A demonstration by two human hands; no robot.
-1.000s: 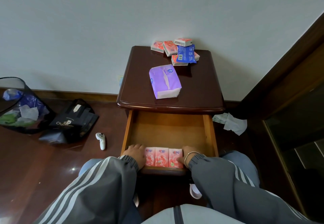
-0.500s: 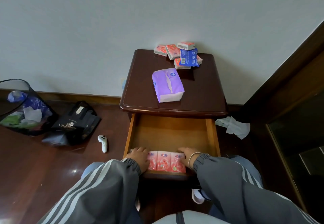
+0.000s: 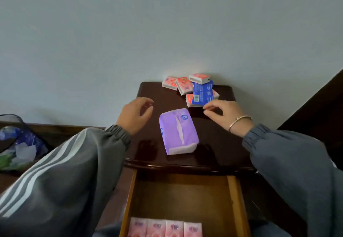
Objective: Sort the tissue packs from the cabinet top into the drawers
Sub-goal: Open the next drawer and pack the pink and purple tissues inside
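Tissue packs (image 3: 185,86) sit heaped at the wall end of the surface (image 3: 219,140), with a purple pack (image 3: 178,131) nearer and what look like four pink packs (image 3: 165,229) lining the open drawer (image 3: 236,199). Left hand (image 3: 136,115) and right hand (image 3: 225,115) hover empty, loosely curled, flanking the purple one, apparently to lift it.

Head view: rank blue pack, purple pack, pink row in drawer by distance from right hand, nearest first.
1. blue pack: just beyond the right hand, at the back.
2. purple pack: to its left, mid-top.
3. pink row: farthest, front of the drawer.
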